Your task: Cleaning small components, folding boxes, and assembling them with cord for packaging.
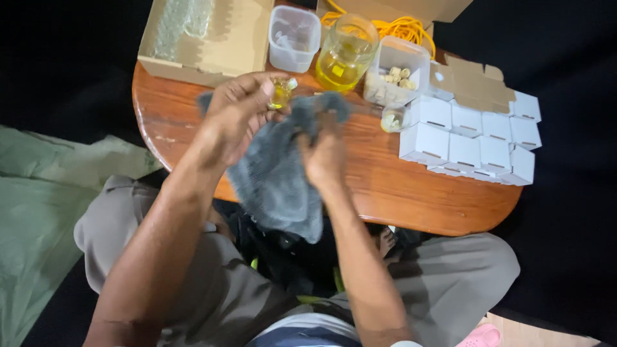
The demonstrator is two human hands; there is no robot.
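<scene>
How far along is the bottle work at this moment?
Done: closed white boxes stand in rows at the table's right. In hand: the left hand holds a small vial of yellow liquid; the right hand grips a grey cloth beside it. Left: the big jar holds yellow liquid, and the tub of stoppers isn't empty.

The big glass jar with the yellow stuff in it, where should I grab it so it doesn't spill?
Grab the big glass jar around its wide round middle, using both hands, one from each side. It stands upright with its mouth open at the top, so keep it level. It sits tightly between the clear plastic tub and the tub of corks, so lift it straight up.
</scene>
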